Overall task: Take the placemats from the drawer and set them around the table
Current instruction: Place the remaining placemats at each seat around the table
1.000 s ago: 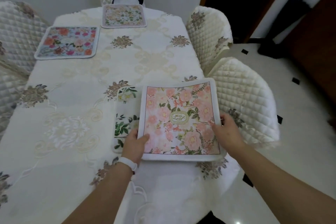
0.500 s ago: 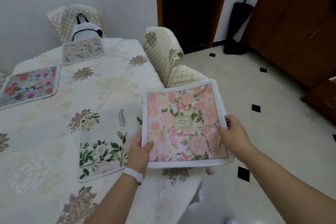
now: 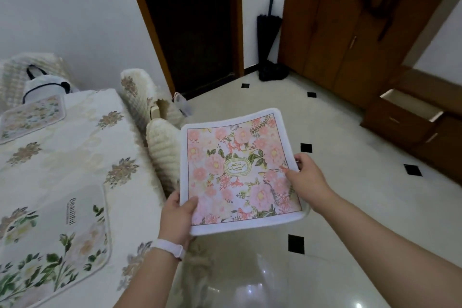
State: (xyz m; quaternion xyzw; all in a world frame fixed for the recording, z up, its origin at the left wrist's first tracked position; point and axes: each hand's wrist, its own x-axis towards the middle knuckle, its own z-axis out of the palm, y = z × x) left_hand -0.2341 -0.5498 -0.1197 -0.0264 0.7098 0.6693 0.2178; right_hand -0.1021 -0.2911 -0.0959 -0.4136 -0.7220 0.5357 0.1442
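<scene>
the tabletop (image 3: 75, 162), under a cream embroidered cloth, fills the left side. across the tiled floor on the right stands a brown cabinet (image 3: 325, 32) with one low drawer (image 3: 410, 110) open. a quilted chair (image 3: 162, 152) sits tucked against the tabletop's edge. two mats lie flat on the cloth: a green-leaf placemat (image 3: 62, 245) near the person and a pale floral placemat (image 3: 32, 115) at the far end.

the pink placemat (image 3: 240, 172) is off the tabletop, in the air over the floor just beside the chair, roughly level, print up. the left hand (image 3: 177, 215) pinches its near left corner, thumb on top and fingers beneath. the right hand (image 3: 307, 175) is clamped on the right edge about halfway along, thumb on the print. a white wristband (image 3: 167, 249) circles the left wrist.

the mat looks light, soft and padded. its near right corner curls down a little past the right hand, so it probably droops if held by one corner. it is likely neither slippery nor breakable. a hold on two opposite edges, as here, should keep it flat enough to lay down without folds.
</scene>
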